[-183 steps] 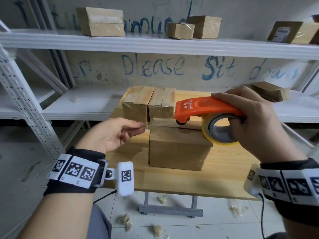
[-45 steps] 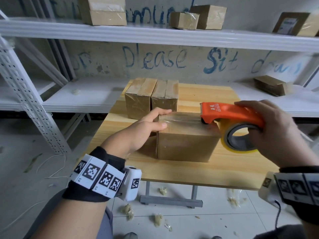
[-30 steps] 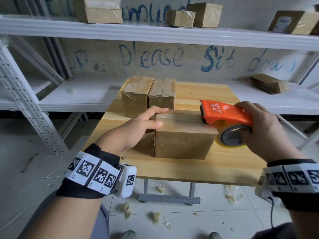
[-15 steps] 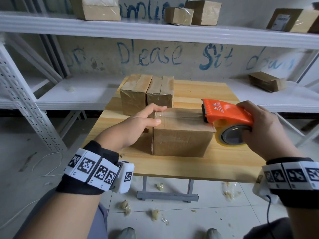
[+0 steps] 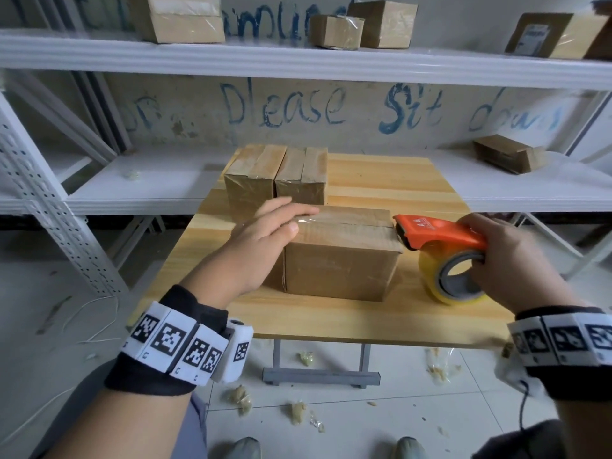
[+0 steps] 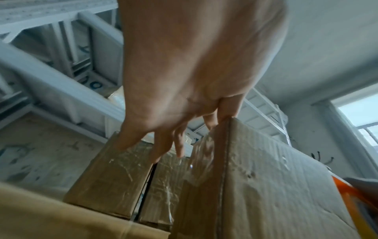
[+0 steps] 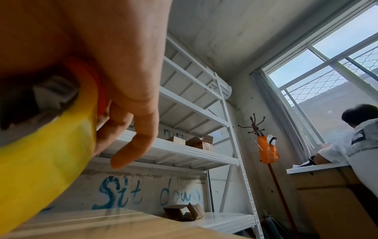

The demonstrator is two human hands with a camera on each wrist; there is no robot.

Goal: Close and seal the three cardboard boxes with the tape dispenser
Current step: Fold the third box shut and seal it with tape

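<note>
The near cardboard box (image 5: 341, 263) stands mid-table with clear tape along its closed top seam. My left hand (image 5: 291, 221) lies flat on the box's top left end, fingers straight, pressing the tape end; the left wrist view shows these fingers (image 6: 163, 145) over the box (image 6: 266, 177) corner. My right hand (image 5: 480, 250) grips the orange tape dispenser (image 5: 433, 231), whose blade end sits at the box's top right edge. Its yellow tape roll (image 5: 447, 283) hangs beside the box's right side, and it fills the left of the right wrist view as the roll (image 7: 40, 161).
Two taped boxes (image 5: 251, 180) (image 5: 301, 177) stand side by side behind the near one on the wooden table (image 5: 381, 323). White shelving (image 5: 298, 61) with more boxes lines the wall. A person (image 7: 364, 145) sits at a desk by the window on the right. Tape scraps litter the floor (image 5: 298, 412).
The dispenser has run rightward along the box top and dipped at the right edge. My left hand, which earlier pinched the free tape end, stays flat on the left end.
</note>
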